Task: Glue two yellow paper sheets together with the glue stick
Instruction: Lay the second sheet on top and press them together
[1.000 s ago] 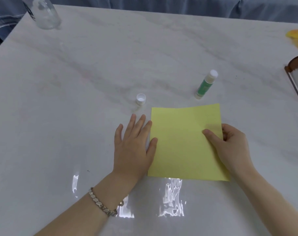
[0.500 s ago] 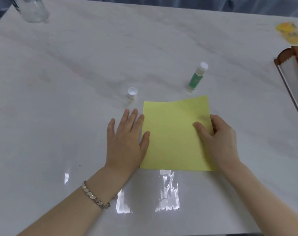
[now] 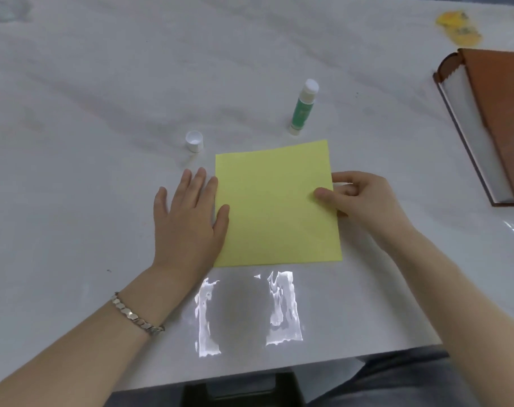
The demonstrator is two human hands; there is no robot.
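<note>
- On a white marble table (image 3: 88, 98), a yellow paper sheet (image 3: 274, 204) is lying flat near the front edge, between a person's two hands; whether one sheet or two stacked sheets are lying there cannot be told from this view.
- Left hand (image 3: 188, 218) is resting palm down with fingers spread wide, its thumb and forefinger touching the sheet's left edge; nothing is being held in it.
- Right hand (image 3: 364, 201) is pinching the sheet's right edge, thumb (image 3: 323, 195) pressing on top, curled fingers partly hiding behind the paper, so how far they are reaching underneath is unclear.
- Glue stick (image 3: 303, 108), green with white ends, is standing uncapped just beyond the sheet's far right corner, apart from it.
- White cap (image 3: 194, 141) is sitting open end up beyond the far left corner, near the left fingertips but not touching them.
- Brown box (image 3: 490, 118) with a white lining is running off the picture's right side, well apart from the right hand.
- Blurred yellow object (image 3: 458, 27) is sitting at the far right, too soft to identify.
- Silver bracelet (image 3: 136, 315) is circling the left wrist.
- Bare tabletop is stretching wide to the left and beyond the glue stick; bright glare is breaking up the surface between the sheet and the front edge, where a dark-clad lap is showing below.
</note>
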